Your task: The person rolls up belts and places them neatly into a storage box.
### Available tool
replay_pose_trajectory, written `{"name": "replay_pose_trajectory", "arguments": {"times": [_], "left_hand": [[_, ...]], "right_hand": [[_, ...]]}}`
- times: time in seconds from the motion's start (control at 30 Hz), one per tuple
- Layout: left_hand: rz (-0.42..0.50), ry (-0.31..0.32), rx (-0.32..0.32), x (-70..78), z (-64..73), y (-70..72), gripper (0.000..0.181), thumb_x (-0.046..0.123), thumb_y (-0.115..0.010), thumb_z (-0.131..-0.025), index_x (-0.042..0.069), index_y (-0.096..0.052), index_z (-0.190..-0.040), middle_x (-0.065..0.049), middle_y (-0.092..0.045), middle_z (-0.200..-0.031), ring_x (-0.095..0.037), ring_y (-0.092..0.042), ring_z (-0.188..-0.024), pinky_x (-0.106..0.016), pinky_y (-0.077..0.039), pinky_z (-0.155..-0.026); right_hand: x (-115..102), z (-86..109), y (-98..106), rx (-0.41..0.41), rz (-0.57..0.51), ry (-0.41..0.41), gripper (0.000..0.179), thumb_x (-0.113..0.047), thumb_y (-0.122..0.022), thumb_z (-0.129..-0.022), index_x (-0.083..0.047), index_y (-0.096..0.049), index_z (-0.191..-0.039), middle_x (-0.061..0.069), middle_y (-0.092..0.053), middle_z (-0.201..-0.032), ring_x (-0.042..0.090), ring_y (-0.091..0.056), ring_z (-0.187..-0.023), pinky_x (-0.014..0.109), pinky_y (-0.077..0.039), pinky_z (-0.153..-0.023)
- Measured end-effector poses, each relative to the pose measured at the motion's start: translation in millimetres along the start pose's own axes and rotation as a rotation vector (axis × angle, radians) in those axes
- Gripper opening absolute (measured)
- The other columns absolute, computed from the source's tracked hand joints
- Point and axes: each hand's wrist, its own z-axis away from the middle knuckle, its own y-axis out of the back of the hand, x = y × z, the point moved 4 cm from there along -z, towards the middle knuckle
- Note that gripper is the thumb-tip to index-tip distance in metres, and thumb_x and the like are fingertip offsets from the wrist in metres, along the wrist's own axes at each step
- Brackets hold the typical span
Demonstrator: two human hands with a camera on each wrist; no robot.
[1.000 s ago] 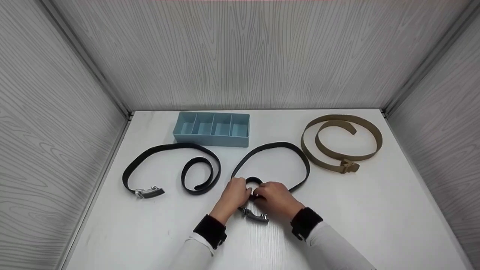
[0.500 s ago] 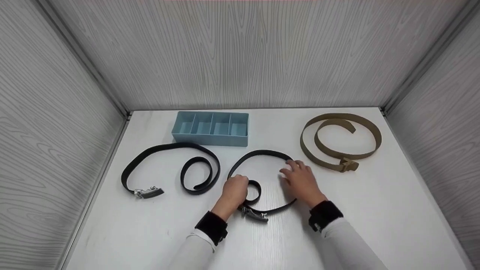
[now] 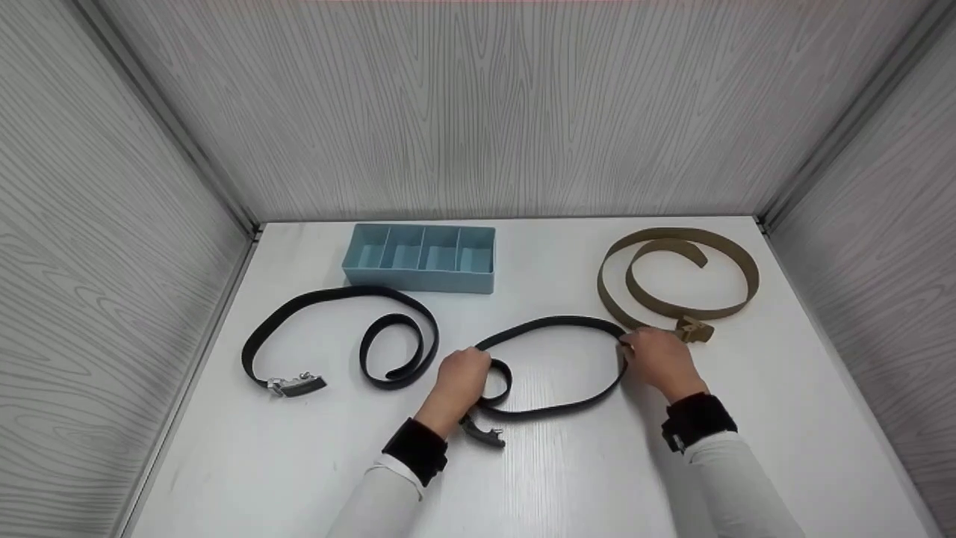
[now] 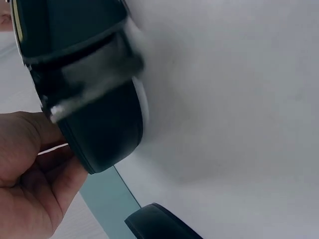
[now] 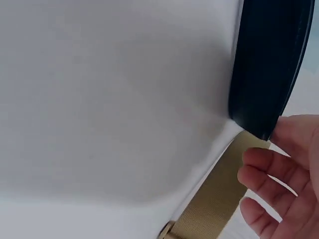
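Note:
A black belt [image 3: 553,409] stands on its edge in the middle of the white table, bent into a long oval loop with a small coil at its left end. My left hand [image 3: 461,377] grips the belt beside that coil. Its dark buckle [image 3: 483,435] sticks out just below this hand; in the left wrist view the strap [image 4: 107,124] covers the fingertips. At the loop's right end my right hand [image 3: 665,359] pinches the strap. In the right wrist view, the thumb and forefinger are at the strap's [image 5: 269,64] lower edge, beside the tan webbing.
Another black belt [image 3: 340,291] with a silver buckle [image 3: 297,385] lies loosely coiled at the left. A tan webbing belt [image 3: 672,310] lies at the back right, its buckle [image 3: 694,329] close to my right hand. A blue four-section box [image 3: 418,280] stands at the back.
My right hand has left the small coil, moved right and taken hold of the loop's far side. The loop has stretched sideways into an oval. My left hand has shifted slightly left.

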Motion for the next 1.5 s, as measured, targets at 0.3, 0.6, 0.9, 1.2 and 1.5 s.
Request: {"name": "replay_pose_trajectory", "arguments": {"times": [0.3,0.6,0.9,1.2,1.5], "left_hand": [[0.024,0.011,0.03,-2.8,2.3,3.0,0.011,-0.001,-0.063,-0.084,0.003,-0.069,-0.076,-0.014,-0.066,-0.071,-0.031,-0.066,-0.064,-0.041,-0.052,-0.055],[0.04,0.04,0.047,-1.0,3.3,-1.5,0.011,-0.002,-0.063,-0.084,0.002,-0.07,-0.076,-0.014,-0.064,-0.07,-0.03,-0.066,-0.064,-0.04,-0.052,-0.056],[0.023,-0.029,0.056,8.2,-0.3,-3.2,0.009,-0.002,-0.064,-0.083,0.003,-0.067,-0.076,-0.014,-0.066,-0.074,-0.031,-0.067,-0.067,-0.04,-0.053,-0.058],[0.022,-0.044,0.037,12.3,-4.2,-8.0,0.008,-0.002,-0.064,-0.084,0.003,-0.069,-0.079,-0.012,-0.066,-0.076,-0.03,-0.067,-0.072,-0.039,-0.053,-0.061],[-0.006,-0.052,0.066,15.5,-0.2,-5.9,0.01,0.001,-0.064,-0.084,0.005,-0.07,-0.076,-0.011,-0.068,-0.075,-0.027,-0.065,-0.064,-0.038,-0.052,-0.057]], "right_hand": [[24.7,11.8,12.6,-0.195,-0.099,-0.319,0.018,-0.007,-0.059,-0.082,-0.002,-0.062,-0.065,0.015,-0.061,-0.069,0.027,-0.056,-0.056,0.045,-0.045,-0.047],[35.5,24.5,19.1,-0.332,-0.176,-0.555,0.021,-0.013,-0.055,-0.084,0.004,-0.066,-0.085,0.016,-0.062,-0.07,0.03,-0.06,-0.062,0.041,-0.046,-0.049],[-5.6,2.7,14.9,-0.254,0.03,-0.273,0.023,-0.015,-0.067,-0.085,0.004,-0.065,-0.096,0.025,-0.061,-0.092,0.038,-0.062,-0.067,0.051,-0.048,-0.053],[-38.3,-21.5,-6.7,-0.046,0.045,0.206,0.032,-0.004,-0.063,-0.092,-0.016,-0.069,-0.121,0.016,-0.06,-0.116,0.038,-0.06,-0.096,0.05,-0.051,-0.072],[-6.0,-17.3,-4.4,-0.125,-0.093,0.048,0.019,0.006,-0.061,-0.087,-0.001,-0.074,-0.098,0.016,-0.065,-0.088,0.034,-0.064,-0.085,0.046,-0.051,-0.073]]}}
